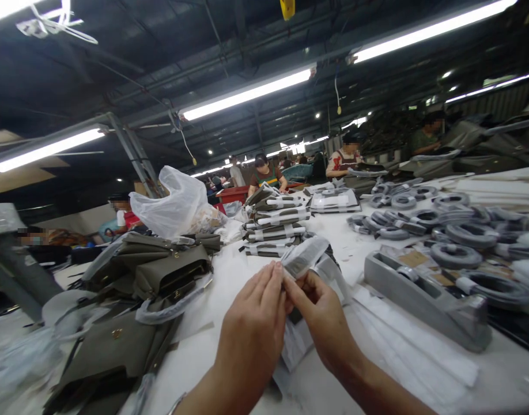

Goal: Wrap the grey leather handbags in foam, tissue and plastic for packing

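Close in front of me, my left hand (253, 323) and my right hand (322, 311) meet at a bag handle (306, 256) wrapped in clear plastic. The left fingers lie straight and pressed together against its near end. My right thumb and curled fingers pinch it from the other side. White wrapping (297, 343) and a dark piece show below and between the hands; the rest is hidden by them. Just beyond stands a stack of olive bag pieces (275, 218) banded in white wrap.
Olive handbags (113, 340) are heaped on the left, near a translucent plastic sack (173, 199). To the right are a grey tape dispenser (429, 308), white foam strips (407, 340) and many coiled, plastic-wrapped straps (457, 255). Co-workers (267, 176) sit across the white table.
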`<state>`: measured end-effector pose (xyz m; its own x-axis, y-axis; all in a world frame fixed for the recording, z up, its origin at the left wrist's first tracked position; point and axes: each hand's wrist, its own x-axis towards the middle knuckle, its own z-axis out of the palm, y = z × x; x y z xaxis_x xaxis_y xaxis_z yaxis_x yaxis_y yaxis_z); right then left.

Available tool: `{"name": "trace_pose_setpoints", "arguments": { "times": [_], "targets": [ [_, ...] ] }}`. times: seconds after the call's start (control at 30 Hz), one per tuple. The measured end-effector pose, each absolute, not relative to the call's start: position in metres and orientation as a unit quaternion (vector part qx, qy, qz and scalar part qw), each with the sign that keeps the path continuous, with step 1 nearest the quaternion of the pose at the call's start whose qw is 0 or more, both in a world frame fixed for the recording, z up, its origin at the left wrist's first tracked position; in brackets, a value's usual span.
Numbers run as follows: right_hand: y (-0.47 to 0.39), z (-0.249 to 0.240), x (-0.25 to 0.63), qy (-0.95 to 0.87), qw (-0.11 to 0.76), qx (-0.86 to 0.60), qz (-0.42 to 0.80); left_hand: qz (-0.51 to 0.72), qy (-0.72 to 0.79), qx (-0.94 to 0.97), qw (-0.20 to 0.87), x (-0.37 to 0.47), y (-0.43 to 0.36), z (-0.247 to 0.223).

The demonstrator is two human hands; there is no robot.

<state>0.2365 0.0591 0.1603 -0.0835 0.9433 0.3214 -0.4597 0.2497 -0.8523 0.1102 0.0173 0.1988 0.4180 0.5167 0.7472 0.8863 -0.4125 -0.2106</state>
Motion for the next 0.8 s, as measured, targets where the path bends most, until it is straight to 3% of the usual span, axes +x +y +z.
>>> {"name": "trace_pose_setpoints", "arguments": {
  "times": [0.2, 0.3, 0.43, 0.53, 0.63, 0.7, 0.8],
  "targets": [
    [0.063, 0.169, 0.252, -0.524, 0.598, -0.223, 0.564, -0.408, -0.502, -0.737, -0.196, 0.093, 0.029, 0.223],
    [0.066, 0.168, 0.254, -0.548, 0.580, -0.220, 0.561, -0.421, -0.507, -0.670, -0.342, 0.097, 0.039, 0.222],
    [0.073, 0.167, 0.274, -0.647, 0.530, -0.249, 0.488, -0.445, -0.520, -0.625, -0.375, 0.106, 0.044, 0.216],
    [0.090, 0.160, 0.326, -0.764, 0.486, -0.328, 0.271, -0.445, -0.542, -0.603, -0.380, 0.105, 0.043, 0.213],
    [0.117, 0.143, 0.405, -0.753, 0.433, -0.488, 0.090, -0.449, -0.561, -0.579, -0.386, 0.099, 0.044, 0.210],
    [0.133, 0.130, 0.458, -0.685, 0.375, -0.620, 0.073, -0.460, -0.564, -0.570, -0.381, 0.096, 0.046, 0.209],
    [0.145, 0.114, 0.512, -0.636, 0.343, -0.684, 0.104, -0.471, -0.566, -0.563, -0.376, 0.095, 0.048, 0.209]
  ]
}}
